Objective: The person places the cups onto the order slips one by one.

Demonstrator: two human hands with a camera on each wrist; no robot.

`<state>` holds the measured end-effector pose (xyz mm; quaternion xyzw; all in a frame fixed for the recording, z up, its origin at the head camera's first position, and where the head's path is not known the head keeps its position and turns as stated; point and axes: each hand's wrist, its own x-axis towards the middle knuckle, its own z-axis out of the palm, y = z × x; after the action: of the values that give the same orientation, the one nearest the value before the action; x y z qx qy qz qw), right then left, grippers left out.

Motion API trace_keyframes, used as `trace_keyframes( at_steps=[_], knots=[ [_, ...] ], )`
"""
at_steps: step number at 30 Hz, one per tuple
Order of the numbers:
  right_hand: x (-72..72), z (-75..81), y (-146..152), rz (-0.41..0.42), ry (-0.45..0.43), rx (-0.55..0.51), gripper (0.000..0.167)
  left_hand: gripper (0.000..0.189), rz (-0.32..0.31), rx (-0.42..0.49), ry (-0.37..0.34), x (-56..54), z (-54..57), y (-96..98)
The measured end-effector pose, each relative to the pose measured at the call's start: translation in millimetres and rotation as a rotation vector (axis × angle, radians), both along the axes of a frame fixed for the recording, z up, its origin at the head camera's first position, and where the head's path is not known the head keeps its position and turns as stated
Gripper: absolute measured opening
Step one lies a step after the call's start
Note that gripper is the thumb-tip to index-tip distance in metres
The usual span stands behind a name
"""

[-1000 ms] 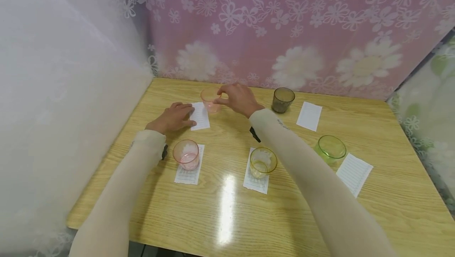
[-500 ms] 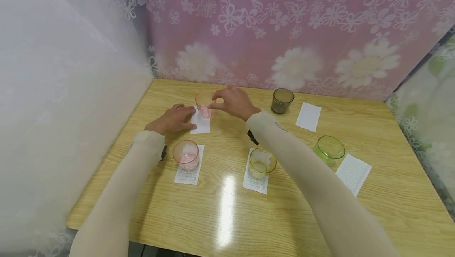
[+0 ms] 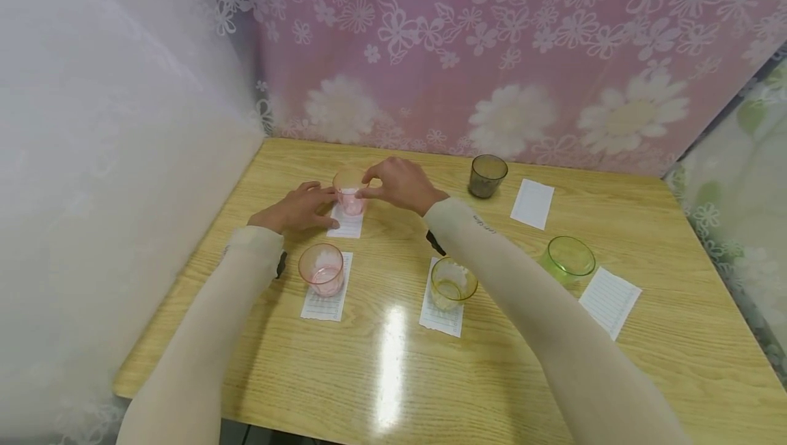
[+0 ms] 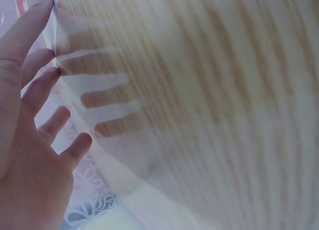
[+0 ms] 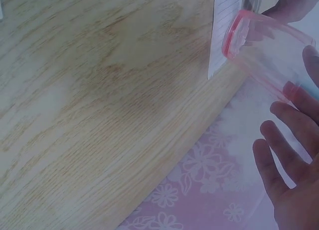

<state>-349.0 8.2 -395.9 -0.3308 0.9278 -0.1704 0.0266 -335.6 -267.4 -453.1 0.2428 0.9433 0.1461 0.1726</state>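
Note:
My right hand pinches the rim of a clear peach-pink cup between thumb and forefinger; its other fingers stay off the cup. The cup stands upright in the head view, over the far part of a small lined paper. Whether its base touches the paper I cannot tell. To the left of the cup, my left hand rests its fingertips along the paper's left edge, its thumb near the front corner. The left wrist view shows those fingers spread and mostly straight on the table.
Nearer on the table, a pink cup and a yellow cup stand on lined papers. A dark grey cup has a paper to its right. Likewise, a green cup stands beside a paper. A flowered curtain hangs behind.
The right hand has brought the peach-pink cup left and toward the person, from the paper's far right edge to over the paper. The paper has shifted slightly nearer; the left hand hardly moves.

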Motion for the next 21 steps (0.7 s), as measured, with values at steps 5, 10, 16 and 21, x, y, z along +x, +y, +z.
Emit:
trace_keyframes(
  at_steps=[5, 10, 16, 21],
  knots=[
    [0.8, -1.5, -3, 0.016, 0.004, -0.001, 0.040, 0.075, 0.002, 0.015, -0.006, -0.9, -2.7, -1.6],
    [3.7, -0.7, -7, 0.037, 0.000, 0.004, 0.041, 0.072, -0.006, 0.030, 0.005, -2.7, -6.6, -4.2],
    [4.4, -4.7, -9, 0.031, 0.003, 0.033, 0.039, 0.069, -0.017, 0.053, 0.021, -2.4, -6.9, -3.9],
    [4.8, -6.3, -11, 0.026, 0.002, 0.032, 0.040, 0.067, -0.018, 0.055, 0.034, -1.5, -5.6, -3.3]
  ],
)
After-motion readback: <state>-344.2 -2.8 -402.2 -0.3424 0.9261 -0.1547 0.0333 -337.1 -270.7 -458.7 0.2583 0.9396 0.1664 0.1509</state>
